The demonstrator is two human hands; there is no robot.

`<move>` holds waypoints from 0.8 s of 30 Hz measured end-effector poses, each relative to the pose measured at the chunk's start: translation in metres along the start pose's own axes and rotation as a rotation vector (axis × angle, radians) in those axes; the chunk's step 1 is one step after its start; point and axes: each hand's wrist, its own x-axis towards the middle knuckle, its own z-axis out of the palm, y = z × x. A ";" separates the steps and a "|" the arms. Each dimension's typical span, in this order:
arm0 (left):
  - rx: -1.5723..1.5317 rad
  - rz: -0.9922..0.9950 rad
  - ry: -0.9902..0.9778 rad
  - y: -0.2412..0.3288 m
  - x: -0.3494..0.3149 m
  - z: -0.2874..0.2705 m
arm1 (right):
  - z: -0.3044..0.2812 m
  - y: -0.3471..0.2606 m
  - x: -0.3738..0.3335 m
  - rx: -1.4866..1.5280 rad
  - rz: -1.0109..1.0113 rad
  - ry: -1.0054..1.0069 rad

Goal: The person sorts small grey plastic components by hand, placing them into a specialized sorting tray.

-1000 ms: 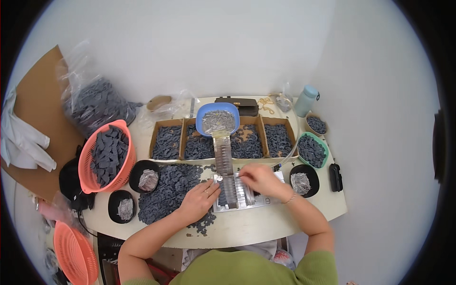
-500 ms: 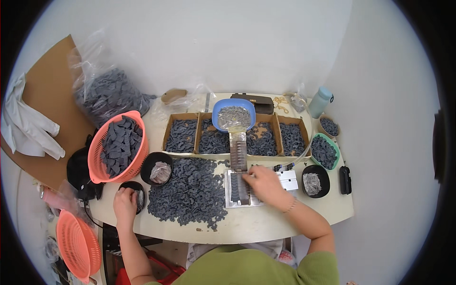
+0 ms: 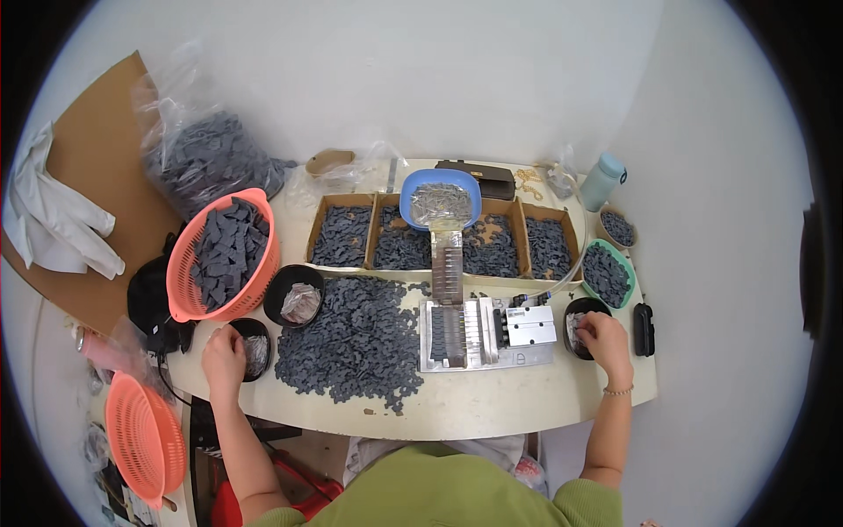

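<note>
At the rim of a small black bowl (image 3: pixel 255 358) on the left, my left hand (image 3: pixel 225 358) has its fingers pressed together; whatever they pinch is too small to make out. Thin silvery pieces lie inside that bowl. Over on the right, my right hand (image 3: pixel 608 344) dips its closed fingertips into another black bowl (image 3: pixel 575 349) of pale, thin pieces, and its fingers hide part of them. Between the hands sits a metal fixture (image 3: pixel 488 329) loaded with grey pieces. A clear ribbed chute (image 3: pixel 447 268) slopes down to it from a blue tray (image 3: pixel 407 215) of small silvery parts.
A heap of grey pieces (image 3: pixel 351 347) covers the table left of the fixture. Behind stands a divided cardboard box (image 3: pixel 372 233). A coral basket (image 3: pixel 180 281) and a third black bowl (image 3: pixel 279 307) are at left. Right are a green bowl (image 3: pixel 631 279) and a bottle (image 3: pixel 601 180).
My right hand has left the fixture and moved right to the right-hand black bowl. My left hand has shifted slightly left and stays beside its bowl. The view has tilted slightly.
</note>
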 end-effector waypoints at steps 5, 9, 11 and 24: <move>-0.709 -0.037 -0.201 0.049 -0.003 0.013 | 0.007 0.005 -0.003 0.084 -0.045 0.148; -0.966 0.293 -0.493 0.167 -0.030 0.039 | 0.001 -0.001 -0.001 0.109 -0.070 0.137; -0.919 0.443 -0.596 0.201 -0.039 0.056 | -0.001 -0.004 0.000 0.102 -0.050 0.114; -0.301 1.029 -0.070 0.219 -0.066 0.074 | 0.016 -0.098 -0.001 0.448 -0.532 0.015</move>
